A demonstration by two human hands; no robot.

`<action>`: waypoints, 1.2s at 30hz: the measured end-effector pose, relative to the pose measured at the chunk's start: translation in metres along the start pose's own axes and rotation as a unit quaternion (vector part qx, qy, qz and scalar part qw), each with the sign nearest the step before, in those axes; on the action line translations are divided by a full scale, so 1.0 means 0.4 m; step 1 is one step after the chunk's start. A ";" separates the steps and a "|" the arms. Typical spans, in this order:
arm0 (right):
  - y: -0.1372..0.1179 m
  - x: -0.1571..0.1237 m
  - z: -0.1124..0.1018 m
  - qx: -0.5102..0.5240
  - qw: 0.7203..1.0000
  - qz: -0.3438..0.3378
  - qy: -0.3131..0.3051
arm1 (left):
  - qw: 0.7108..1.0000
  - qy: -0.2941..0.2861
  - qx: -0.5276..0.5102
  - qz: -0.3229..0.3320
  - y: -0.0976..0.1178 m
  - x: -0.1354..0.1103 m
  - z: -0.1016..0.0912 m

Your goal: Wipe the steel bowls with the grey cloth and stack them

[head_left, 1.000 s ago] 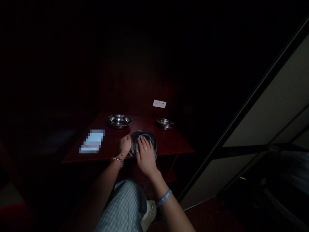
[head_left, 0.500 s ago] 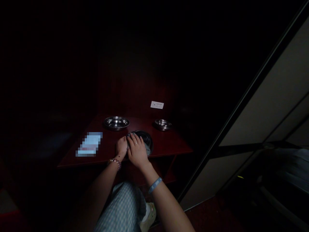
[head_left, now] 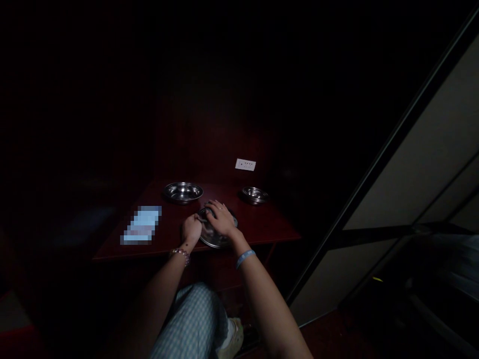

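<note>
A round steel dish [head_left: 213,238] rests near the front edge of a dark red table [head_left: 262,224]. My left hand [head_left: 191,228] grips the dish's left rim with curled fingers. My right hand [head_left: 220,219] lies across the top of the dish, fingers bent over it toward the far rim. The cloth seen under that hand earlier is hidden now, so I cannot tell whether the hand still presses it. A beaded bracelet circles my left wrist and a blue band my right.
Two more steel dishes stand at the back, a wide one [head_left: 183,191] at left and a small one [head_left: 254,195] at right. A pale blurred rectangle [head_left: 141,224] lies at the table's left. A white socket plate [head_left: 245,164] sits on the dark wall.
My right hand has slid from the near side of the dish to its far side. The left hand has stayed on the rim.
</note>
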State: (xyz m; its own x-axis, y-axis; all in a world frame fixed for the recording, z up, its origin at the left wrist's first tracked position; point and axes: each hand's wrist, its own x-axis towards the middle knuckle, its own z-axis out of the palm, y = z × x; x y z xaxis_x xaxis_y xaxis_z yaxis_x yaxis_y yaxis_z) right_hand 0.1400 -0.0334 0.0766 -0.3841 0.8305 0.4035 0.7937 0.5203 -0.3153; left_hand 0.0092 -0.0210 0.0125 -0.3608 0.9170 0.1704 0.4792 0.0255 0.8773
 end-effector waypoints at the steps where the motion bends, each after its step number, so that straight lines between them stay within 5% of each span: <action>1: 0.010 0.004 -0.001 0.002 1.000 0.008 0.002 | 1.000 0.001 0.002 -0.004 0.002 -0.001 0.000; 14: 0.108 -0.003 -0.015 0.008 0.998 0.064 0.023 | 0.999 0.002 0.037 -0.007 0.014 -0.006 -0.001; 25: 0.163 -0.116 0.018 0.102 0.989 0.061 0.084 | 0.998 -0.011 0.056 -0.011 0.024 -0.009 -0.008; 31: 0.113 -0.213 0.020 0.075 0.993 0.023 0.087 | 0.997 -0.016 0.070 -0.008 0.030 -0.010 -0.009; 36: 0.036 -0.227 0.012 0.000 0.997 -0.003 0.073 | 0.996 -0.019 0.091 -0.003 0.030 -0.010 -0.008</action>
State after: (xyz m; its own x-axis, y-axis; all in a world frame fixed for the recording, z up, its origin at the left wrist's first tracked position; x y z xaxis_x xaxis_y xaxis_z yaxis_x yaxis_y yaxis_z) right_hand 0.1841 -0.1001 0.0314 -0.3169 0.7895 0.5256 0.7916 0.5254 -0.3119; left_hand 0.0139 -0.0257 0.0238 -0.3353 0.9309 0.1447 0.6160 0.1004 0.7814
